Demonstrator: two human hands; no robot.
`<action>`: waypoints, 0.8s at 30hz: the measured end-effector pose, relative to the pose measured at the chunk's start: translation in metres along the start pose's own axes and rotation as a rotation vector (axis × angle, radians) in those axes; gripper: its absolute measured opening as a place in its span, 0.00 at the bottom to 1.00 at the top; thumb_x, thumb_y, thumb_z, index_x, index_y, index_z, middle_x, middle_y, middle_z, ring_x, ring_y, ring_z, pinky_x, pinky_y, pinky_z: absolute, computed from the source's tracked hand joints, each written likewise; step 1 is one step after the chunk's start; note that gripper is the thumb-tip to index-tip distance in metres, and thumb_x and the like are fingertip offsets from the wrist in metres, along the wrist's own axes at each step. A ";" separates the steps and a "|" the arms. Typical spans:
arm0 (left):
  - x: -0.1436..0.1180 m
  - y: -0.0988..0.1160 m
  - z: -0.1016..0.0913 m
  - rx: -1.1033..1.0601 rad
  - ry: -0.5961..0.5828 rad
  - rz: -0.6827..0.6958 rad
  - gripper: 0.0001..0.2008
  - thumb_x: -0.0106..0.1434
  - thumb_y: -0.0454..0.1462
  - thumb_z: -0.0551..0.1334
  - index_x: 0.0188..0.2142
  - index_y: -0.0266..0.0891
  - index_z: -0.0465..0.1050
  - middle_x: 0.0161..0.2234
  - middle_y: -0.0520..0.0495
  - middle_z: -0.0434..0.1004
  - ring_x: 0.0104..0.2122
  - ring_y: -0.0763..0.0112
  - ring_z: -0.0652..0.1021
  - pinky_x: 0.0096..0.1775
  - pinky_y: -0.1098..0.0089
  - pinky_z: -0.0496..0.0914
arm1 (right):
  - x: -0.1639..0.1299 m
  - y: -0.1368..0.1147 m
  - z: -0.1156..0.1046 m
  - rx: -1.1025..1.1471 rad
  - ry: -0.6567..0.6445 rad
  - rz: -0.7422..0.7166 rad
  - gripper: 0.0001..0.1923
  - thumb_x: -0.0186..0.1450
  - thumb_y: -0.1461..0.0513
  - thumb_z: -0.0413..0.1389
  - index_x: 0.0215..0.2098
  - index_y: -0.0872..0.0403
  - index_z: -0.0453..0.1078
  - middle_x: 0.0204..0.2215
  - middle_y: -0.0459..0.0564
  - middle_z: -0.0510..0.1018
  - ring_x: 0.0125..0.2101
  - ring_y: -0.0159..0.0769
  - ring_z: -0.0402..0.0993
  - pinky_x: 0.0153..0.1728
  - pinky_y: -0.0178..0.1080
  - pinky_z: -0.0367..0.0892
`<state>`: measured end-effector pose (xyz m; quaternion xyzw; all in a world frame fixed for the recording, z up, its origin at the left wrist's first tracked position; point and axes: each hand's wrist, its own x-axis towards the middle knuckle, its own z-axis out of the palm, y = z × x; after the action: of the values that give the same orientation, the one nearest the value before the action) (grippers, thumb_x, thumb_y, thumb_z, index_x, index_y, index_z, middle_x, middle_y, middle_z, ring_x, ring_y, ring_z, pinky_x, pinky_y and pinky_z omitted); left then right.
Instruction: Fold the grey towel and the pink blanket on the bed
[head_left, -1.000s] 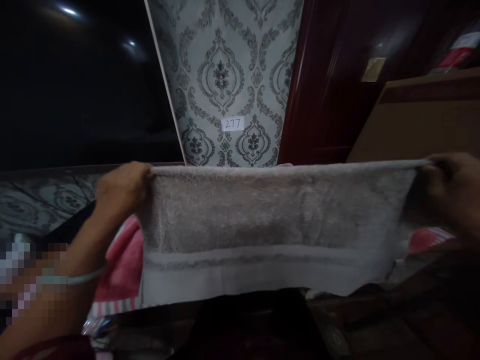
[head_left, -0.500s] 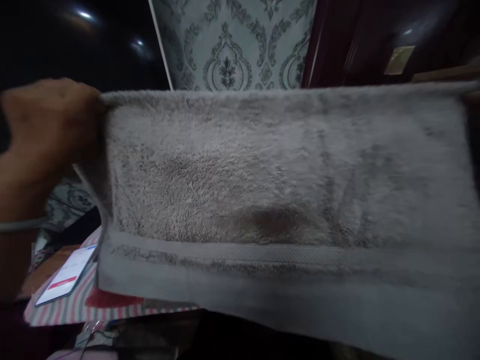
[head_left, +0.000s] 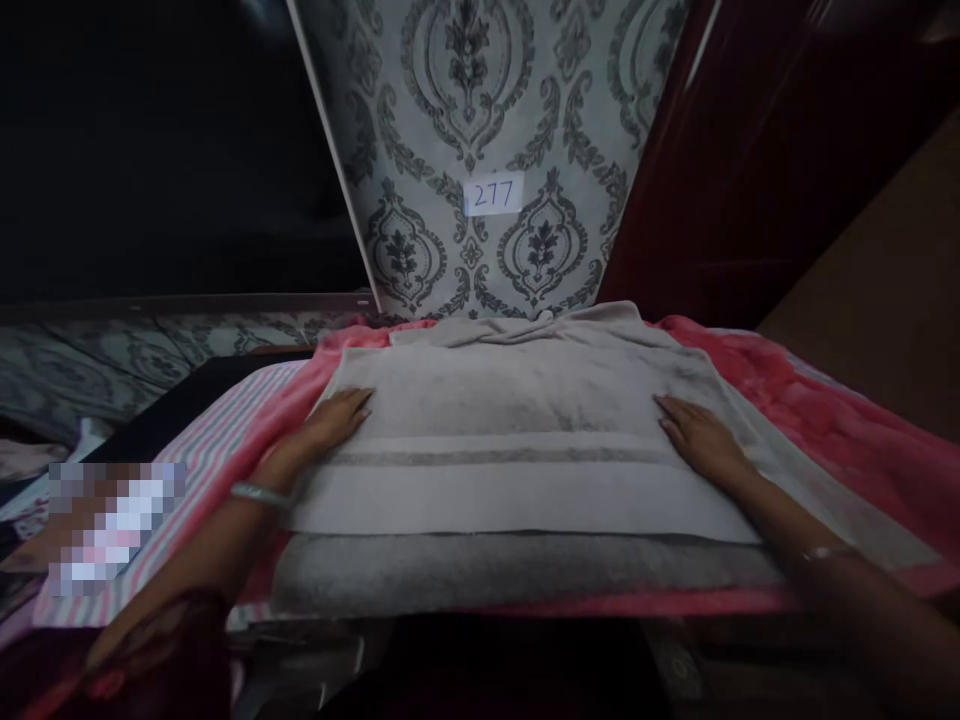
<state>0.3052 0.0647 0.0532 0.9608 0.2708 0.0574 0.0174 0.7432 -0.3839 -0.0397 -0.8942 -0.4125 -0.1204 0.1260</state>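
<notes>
Grey towel (head_left: 517, 440) lying folded on pink blanket (head_left: 795, 400), left hand (head_left: 337, 418) and right hand (head_left: 694, 435) flat, open, gripping nothing. Smoothing step; next fold probably needs pinching an edge.

One grey towel (head_left: 517, 440), one pink blanket (head_left: 787, 400), two hands, two bracelets, one paper label (head_left: 493, 194) numbered 277.

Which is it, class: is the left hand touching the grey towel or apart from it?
Touching. The head view shows the left hand lying flat, palm down, on the grey towel, no gap.
</notes>
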 end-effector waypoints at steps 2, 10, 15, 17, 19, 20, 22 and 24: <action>-0.031 -0.017 0.019 -0.039 -0.023 -0.057 0.28 0.66 0.47 0.51 0.58 0.35 0.71 0.60 0.36 0.73 0.62 0.56 0.70 0.64 0.56 0.63 | -0.028 0.026 0.015 0.042 0.065 0.005 0.27 0.70 0.55 0.44 0.61 0.57 0.68 0.59 0.62 0.73 0.60 0.52 0.68 0.61 0.54 0.64; -0.116 -0.014 0.036 -0.146 0.260 -0.324 0.34 0.61 0.53 0.52 0.57 0.31 0.71 0.58 0.32 0.75 0.58 0.51 0.75 0.61 0.55 0.67 | -0.071 0.065 -0.008 0.089 -0.003 0.236 0.27 0.66 0.50 0.49 0.56 0.57 0.72 0.53 0.64 0.78 0.54 0.60 0.74 0.56 0.57 0.69; -0.144 0.018 0.011 -0.216 0.235 -0.492 0.30 0.56 0.51 0.55 0.50 0.33 0.75 0.51 0.32 0.80 0.50 0.47 0.80 0.53 0.54 0.73 | -0.102 0.064 -0.020 0.091 -0.071 0.219 0.29 0.65 0.51 0.49 0.57 0.59 0.71 0.55 0.65 0.76 0.58 0.57 0.71 0.60 0.55 0.66; -0.145 0.025 -0.001 -0.237 0.221 -0.546 0.29 0.54 0.52 0.56 0.46 0.35 0.76 0.46 0.34 0.82 0.49 0.46 0.80 0.50 0.55 0.74 | -0.114 0.064 -0.022 0.088 -0.043 0.246 0.30 0.65 0.50 0.48 0.58 0.59 0.71 0.57 0.64 0.75 0.59 0.56 0.70 0.61 0.55 0.65; -0.142 0.025 -0.008 -0.248 0.182 -0.596 0.28 0.52 0.54 0.56 0.43 0.36 0.76 0.41 0.36 0.83 0.45 0.46 0.82 0.46 0.56 0.76 | -0.122 0.064 -0.027 0.076 -0.024 0.291 0.29 0.66 0.50 0.48 0.58 0.57 0.71 0.57 0.62 0.76 0.58 0.56 0.71 0.59 0.56 0.66; -0.140 0.022 -0.009 -0.248 0.151 -0.621 0.29 0.51 0.54 0.56 0.42 0.36 0.76 0.39 0.37 0.83 0.42 0.46 0.82 0.43 0.57 0.76 | -0.124 0.064 -0.030 0.067 -0.023 0.310 0.29 0.66 0.50 0.48 0.58 0.56 0.71 0.56 0.61 0.76 0.56 0.56 0.73 0.57 0.55 0.68; -0.136 0.010 -0.007 -0.241 0.086 -0.638 0.28 0.51 0.55 0.55 0.39 0.36 0.76 0.36 0.37 0.84 0.38 0.48 0.83 0.39 0.58 0.77 | -0.125 0.063 -0.038 0.048 -0.040 0.334 0.28 0.66 0.50 0.50 0.58 0.54 0.71 0.54 0.59 0.78 0.54 0.55 0.74 0.55 0.53 0.70; -0.131 -0.009 0.003 -0.204 0.092 -0.600 0.27 0.52 0.55 0.53 0.35 0.38 0.77 0.34 0.39 0.84 0.35 0.50 0.83 0.36 0.59 0.77 | -0.124 0.061 -0.047 0.031 -0.065 0.353 0.28 0.65 0.51 0.52 0.59 0.54 0.71 0.52 0.59 0.79 0.53 0.55 0.75 0.53 0.51 0.71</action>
<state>0.1897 0.0036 0.0366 0.8277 0.5355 0.1198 0.1176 0.7068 -0.5248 -0.0426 -0.9541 -0.2547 -0.0609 0.1455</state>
